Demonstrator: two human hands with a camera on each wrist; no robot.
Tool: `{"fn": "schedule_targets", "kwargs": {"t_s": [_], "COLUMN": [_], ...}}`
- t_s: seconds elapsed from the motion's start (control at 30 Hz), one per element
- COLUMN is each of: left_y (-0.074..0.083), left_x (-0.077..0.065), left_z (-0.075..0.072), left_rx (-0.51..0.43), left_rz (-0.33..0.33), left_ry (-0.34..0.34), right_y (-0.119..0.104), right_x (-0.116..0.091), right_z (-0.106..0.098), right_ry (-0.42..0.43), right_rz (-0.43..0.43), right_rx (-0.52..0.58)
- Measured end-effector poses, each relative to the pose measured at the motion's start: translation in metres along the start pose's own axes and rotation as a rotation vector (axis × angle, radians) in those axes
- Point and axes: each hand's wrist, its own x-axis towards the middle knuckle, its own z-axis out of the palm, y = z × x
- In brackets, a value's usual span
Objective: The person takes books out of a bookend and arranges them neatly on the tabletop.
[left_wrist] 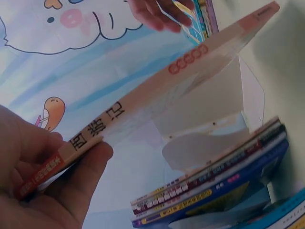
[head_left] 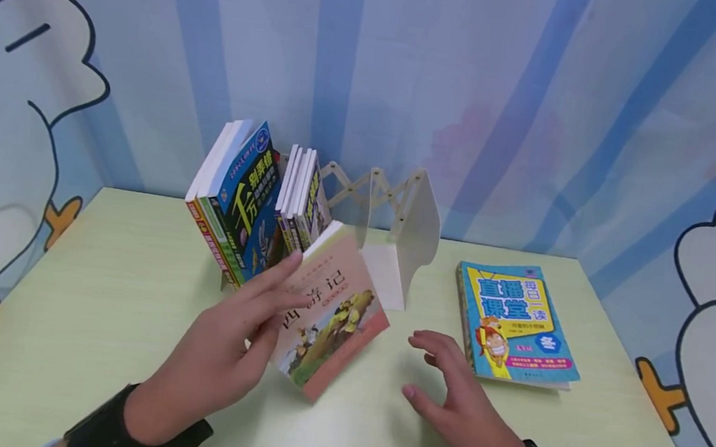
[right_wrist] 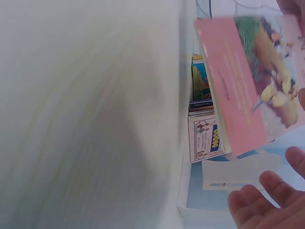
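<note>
A pink-covered storybook point(head_left: 348, 330) is held up tilted over the table by my left hand point(head_left: 216, 350), which pinches it near its spine. In the left wrist view, the thumb and fingers grip one end of the book's spine point(left_wrist: 143, 90). My right hand point(head_left: 460, 399) is apart from the book, its fingers point(right_wrist: 281, 186) spread and relaxed with nothing in them. Behind the pink book stands a white expandable book rack point(head_left: 418, 236). In its left part, several books lean upright, including a large blue-black one point(head_left: 247, 198) and a group of thin ones point(head_left: 299, 193).
To the right, a blue-covered book point(head_left: 510, 324) lies flat on top of at least one other on the pale table point(head_left: 132, 281). A blue striped backdrop point(head_left: 386, 61) with cartoon figures rises behind the table and along both sides.
</note>
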Motion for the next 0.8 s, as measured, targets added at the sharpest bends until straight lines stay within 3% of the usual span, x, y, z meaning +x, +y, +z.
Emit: {"fn": "schedule_targets", "kwargs": {"t_s": [0.2, 0.33, 0.47, 0.8], "left_y": [0.0038, 0.0070, 0.0099, 0.0054], "left_x": [-0.0032, -0.0039, -0.0051, -0.0070], "left_z": [0.0032, 0.0030, 0.0025, 0.0048], "left_rx": [-0.191, -0.314, -0.373, -0.367], "left_rz": [-0.009, -0.045, -0.098, -0.081], "left_ry": [-0.161, -0.284, -0.388, -0.381], "right_y": [0.0019, -0.0016, -0.0051, -0.0004], "right_x": [0.0016, 0.0005, -0.0007, -0.0071], "right_z": [-0.0012, -0.0014, -0.0023, -0.0027], "right_ry": [-0.026, -0.124, -0.208, -0.172], "right_rz": [0.006, 0.005, 0.024, -0.014], "right_rx": [0.107, 0.164, 0.181, 0.230]}}
